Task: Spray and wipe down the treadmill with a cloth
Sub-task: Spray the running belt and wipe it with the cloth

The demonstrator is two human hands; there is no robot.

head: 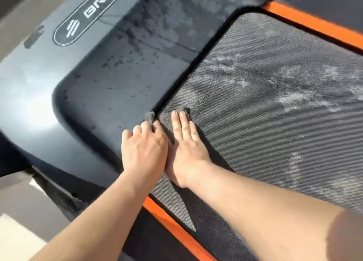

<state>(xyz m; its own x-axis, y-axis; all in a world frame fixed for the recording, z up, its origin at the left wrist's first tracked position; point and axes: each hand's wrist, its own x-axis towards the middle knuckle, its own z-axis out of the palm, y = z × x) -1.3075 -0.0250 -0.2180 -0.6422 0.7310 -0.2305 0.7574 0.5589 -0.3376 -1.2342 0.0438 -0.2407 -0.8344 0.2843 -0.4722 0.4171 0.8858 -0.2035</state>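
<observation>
A small dark grey cloth [167, 121] lies on the treadmill, across the seam between the textured running belt [275, 113] and the glossy dark motor cover [102, 78]. My left hand [144, 149] rests on the cloth's left part with its fingers bent over it, at the cover's edge. My right hand [186, 147] presses flat on the cloth with straight fingers, on the belt. Both hands lie side by side, touching. Most of the cloth is hidden under them. Spray droplets dot the cover, and wet patches mark the belt.
Orange side rails [324, 29] run along both edges of the belt, the near one [172, 229] under my left forearm. A logo badge [86, 15] sits on the cover at the upper left. Grey floor [17, 211] shows at the left.
</observation>
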